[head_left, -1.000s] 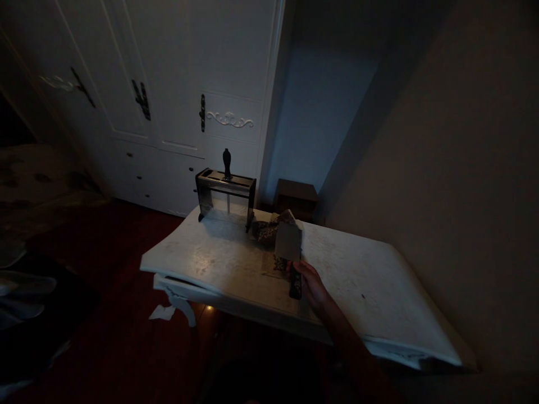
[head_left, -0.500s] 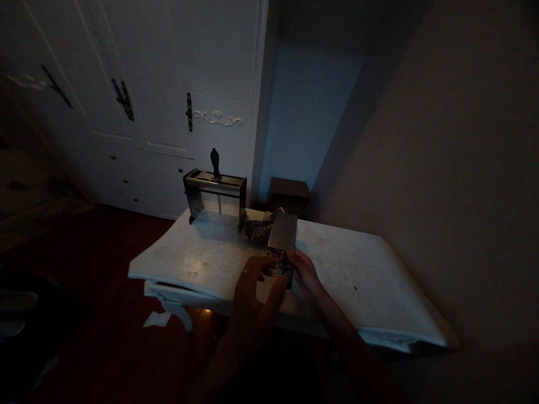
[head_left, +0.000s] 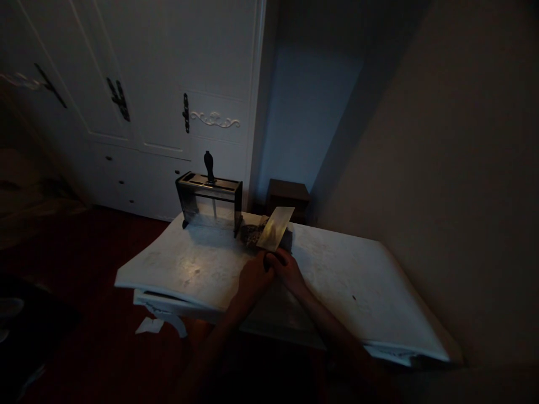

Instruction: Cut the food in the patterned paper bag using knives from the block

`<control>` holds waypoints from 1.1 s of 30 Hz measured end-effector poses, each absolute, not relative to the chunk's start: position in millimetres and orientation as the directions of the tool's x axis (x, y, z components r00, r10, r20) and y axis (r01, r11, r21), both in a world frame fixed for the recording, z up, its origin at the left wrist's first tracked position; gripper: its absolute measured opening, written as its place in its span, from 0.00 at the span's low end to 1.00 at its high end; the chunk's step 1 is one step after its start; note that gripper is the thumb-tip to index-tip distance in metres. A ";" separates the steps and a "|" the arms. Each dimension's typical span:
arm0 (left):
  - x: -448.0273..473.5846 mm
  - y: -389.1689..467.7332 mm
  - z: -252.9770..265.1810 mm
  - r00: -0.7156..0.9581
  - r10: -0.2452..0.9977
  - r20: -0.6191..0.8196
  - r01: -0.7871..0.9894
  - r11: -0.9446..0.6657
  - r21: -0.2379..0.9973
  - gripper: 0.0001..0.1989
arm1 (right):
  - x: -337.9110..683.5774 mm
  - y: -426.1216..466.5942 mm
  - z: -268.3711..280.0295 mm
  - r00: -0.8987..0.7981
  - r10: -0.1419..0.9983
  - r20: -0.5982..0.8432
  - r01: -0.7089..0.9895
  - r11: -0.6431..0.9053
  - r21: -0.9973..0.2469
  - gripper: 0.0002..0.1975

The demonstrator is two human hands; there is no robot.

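Note:
A cleaver [head_left: 275,229] with a broad, pale rectangular blade is held above the table, its blade tilted up and to the right. My left hand [head_left: 256,276] is closed at the lower end of the blade, where the handle is hidden by my fingers. Pressed close against it, my right hand [head_left: 288,270] also grips the handle end. Just behind the blade lies a dark patterned cloth [head_left: 251,234], partly covered by the cleaver. To the left stands a knife block [head_left: 238,207] with clear sides and one black knife handle [head_left: 209,166] sticking up.
The white table [head_left: 337,280] has a small dark speck on its right part. A white wardrobe [head_left: 219,67] stands behind, with a brown box-like piece [head_left: 288,191] beside it. A wall rises at the right. White paper [head_left: 150,325] lies on the dark red floor.
My left hand, spread beside the handle before, has closed on it next to my right hand. The cleaver's blade has tipped over to the right and now looks lighter.

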State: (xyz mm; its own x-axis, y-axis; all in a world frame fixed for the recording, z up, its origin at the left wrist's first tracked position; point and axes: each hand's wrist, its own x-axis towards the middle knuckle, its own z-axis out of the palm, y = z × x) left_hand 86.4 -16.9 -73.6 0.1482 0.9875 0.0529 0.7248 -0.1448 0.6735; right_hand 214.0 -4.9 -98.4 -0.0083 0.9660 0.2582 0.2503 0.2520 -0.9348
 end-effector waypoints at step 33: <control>143.0 77.7 -96.3 0.339 0.922 0.188 0.606 -0.367 0.706 0.20 | 383.0 70.0 -109.1 -0.102 0.992 0.074 0.379 0.108 -0.919 0.27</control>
State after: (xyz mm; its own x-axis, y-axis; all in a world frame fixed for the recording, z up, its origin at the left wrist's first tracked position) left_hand 143.0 77.7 -96.3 0.3392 0.9218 0.1877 0.6063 -0.3668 0.7056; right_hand 383.0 70.0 -109.1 -0.1019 0.9920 0.0744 0.3795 0.1079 -0.9189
